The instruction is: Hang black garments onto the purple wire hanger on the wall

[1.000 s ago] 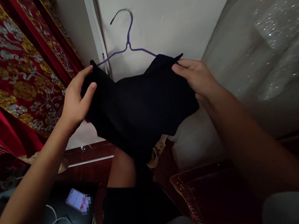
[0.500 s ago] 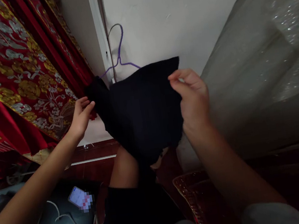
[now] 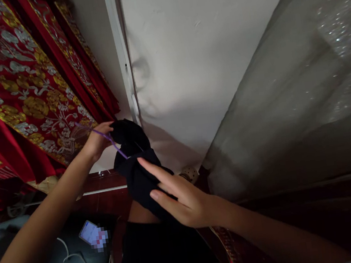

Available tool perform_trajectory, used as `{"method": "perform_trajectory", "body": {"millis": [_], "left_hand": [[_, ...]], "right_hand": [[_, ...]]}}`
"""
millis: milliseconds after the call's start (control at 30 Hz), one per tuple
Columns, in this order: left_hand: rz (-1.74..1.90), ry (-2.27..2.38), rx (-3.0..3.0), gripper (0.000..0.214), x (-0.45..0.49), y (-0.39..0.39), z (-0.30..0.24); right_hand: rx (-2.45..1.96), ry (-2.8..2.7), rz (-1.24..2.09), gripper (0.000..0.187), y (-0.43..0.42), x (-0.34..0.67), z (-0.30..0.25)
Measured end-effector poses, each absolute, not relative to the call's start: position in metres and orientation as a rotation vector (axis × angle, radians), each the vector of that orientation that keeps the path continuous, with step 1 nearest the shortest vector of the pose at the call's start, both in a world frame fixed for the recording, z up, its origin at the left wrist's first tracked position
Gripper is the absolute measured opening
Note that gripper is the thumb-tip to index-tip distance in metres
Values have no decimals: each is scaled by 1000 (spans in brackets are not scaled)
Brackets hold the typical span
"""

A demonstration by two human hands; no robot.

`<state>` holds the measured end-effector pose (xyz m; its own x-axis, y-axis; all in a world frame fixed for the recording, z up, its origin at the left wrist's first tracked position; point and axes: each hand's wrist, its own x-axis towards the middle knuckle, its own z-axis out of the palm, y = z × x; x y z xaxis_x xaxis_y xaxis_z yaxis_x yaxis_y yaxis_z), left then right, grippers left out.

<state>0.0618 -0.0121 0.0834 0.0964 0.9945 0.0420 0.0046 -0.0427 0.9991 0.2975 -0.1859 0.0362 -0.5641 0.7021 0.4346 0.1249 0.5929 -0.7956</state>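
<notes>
A dark, nearly black garment (image 3: 142, 175) hangs bunched and folded in front of my knee. A purple hanger (image 3: 119, 150) slants out of its upper folds, its hook end pointing left across my left hand. My left hand (image 3: 97, 142) is closed at the garment's upper left, fingertips on the cloth and partly hidden. Against the garment's right side lies my right hand (image 3: 185, 199), index finger stretched along the cloth and thumb spread apart. Some of its other fingers are hidden.
Red curtains (image 3: 34, 103) with gold and silver embroidery hang at the left. A white wall (image 3: 184, 52) stands ahead, beside a plastic-wrapped surface (image 3: 282, 103) at the right. A lit phone (image 3: 93, 234) and a cable (image 3: 81, 253) lie on a black seat (image 3: 62, 234).
The garment has gone from spread between both hands to bunched lower down. The hanger has tipped left over my left hand. My right hand has moved down and left, its fingers now spread.
</notes>
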Motion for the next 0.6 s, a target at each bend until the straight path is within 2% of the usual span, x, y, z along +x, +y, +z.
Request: {"method": "perform_trajectory", "body": {"millis": [167, 233, 300, 400, 433, 500, 533, 600], "left_hand": [[919, 1181, 1298, 28, 67, -35, 82], [835, 1141, 1381, 24, 70, -47, 83], [771, 1079, 1474, 22, 73, -58, 86], [576, 1026, 1606, 22, 73, -69, 94], [490, 1013, 1639, 22, 73, -71, 97], [332, 979, 1666, 22, 71, -74, 104], [273, 951, 1664, 22, 70, -75, 108], [189, 875, 1637, 23, 69, -79, 113]], "right_hand": [[-678, -1840, 1495, 101, -162, 289, 20], [-765, -1624, 1569, 101, -141, 289, 9], [-874, -1500, 1406, 82, -119, 293, -1], [-985, -1352, 857, 32, -94, 309, -7], [-989, -1283, 677, 23, -88, 316, -6], [-965, -1209, 438, 22, -80, 330, -1], [-947, -1239, 411, 30, -77, 335, 2], [-905, -1408, 570, 49, -72, 341, 7]]}}
